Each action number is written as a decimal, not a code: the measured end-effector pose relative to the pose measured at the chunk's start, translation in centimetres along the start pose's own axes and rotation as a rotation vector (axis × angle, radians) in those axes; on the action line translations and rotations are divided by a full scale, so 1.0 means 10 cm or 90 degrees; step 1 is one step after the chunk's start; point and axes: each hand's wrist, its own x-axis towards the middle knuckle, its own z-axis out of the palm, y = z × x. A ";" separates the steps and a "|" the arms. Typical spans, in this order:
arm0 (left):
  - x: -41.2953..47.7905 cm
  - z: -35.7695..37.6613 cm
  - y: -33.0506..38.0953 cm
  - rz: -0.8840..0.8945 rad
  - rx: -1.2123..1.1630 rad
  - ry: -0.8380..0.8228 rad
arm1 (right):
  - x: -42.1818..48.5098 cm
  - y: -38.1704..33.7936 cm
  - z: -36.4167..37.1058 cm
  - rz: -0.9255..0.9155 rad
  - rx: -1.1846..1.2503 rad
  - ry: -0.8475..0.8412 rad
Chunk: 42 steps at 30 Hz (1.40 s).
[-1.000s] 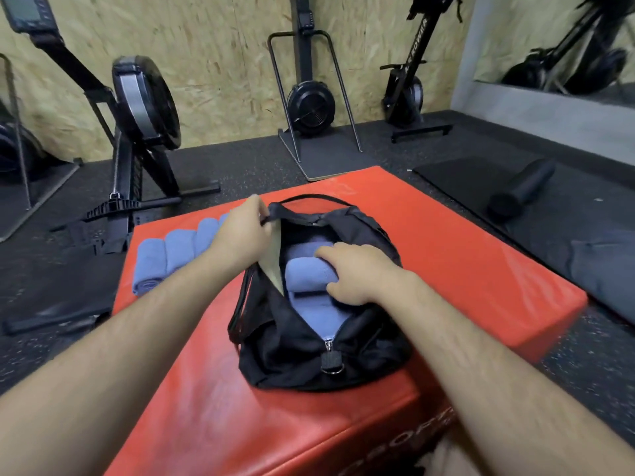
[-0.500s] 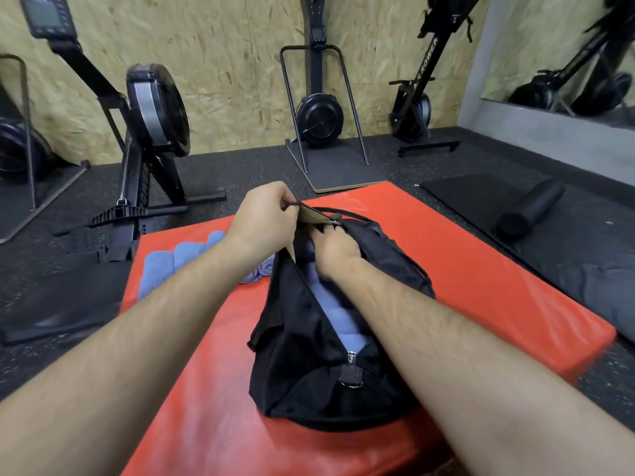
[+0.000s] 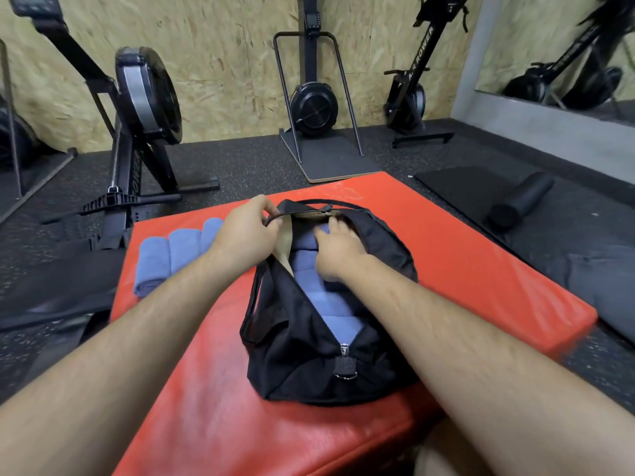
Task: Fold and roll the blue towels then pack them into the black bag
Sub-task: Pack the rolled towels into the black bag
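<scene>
Right hand point(image 3: 338, 250) has pushed a towel point(image 3: 305, 239) to the bag's point(image 3: 292, 355) far end (grip unclear), left hand point(image 3: 245, 235) pinching the rim point(image 3: 302, 209) open; three rolls point(image 3: 178, 250) remain.

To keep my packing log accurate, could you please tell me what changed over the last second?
The right hand slid from the middle to the far end of the black bag, fingers on the packed towels there. The left hand still pinches the bag's rim open. The rolled towels beside it stay on the red mat.

The right hand point(image 3: 338, 252) has slid from the middle of the black bag point(image 3: 299, 359) to its far end.
</scene>
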 end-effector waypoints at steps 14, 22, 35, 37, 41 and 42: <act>-0.29 -0.38 -0.13 0.042 0.074 0.086 | -0.48 -0.73 -0.63 -0.244 -0.012 0.361; -0.16 -0.54 -1.06 -0.099 0.127 0.069 | 0.14 -1.63 -0.35 -0.292 -0.048 0.182; 0.03 -0.60 -2.40 -0.426 0.016 -0.068 | 0.88 -2.77 0.60 -0.255 0.013 -0.063; 0.04 -0.58 -2.39 -0.433 0.008 -0.072 | 0.89 -2.76 0.67 -0.232 0.027 -0.073; -0.07 -0.60 -2.46 -0.480 -0.102 0.022 | 0.80 -2.76 0.71 -0.185 0.131 -0.099; -0.13 -0.64 -2.45 -0.472 -0.121 0.045 | 0.78 -2.76 0.70 -0.177 0.194 -0.093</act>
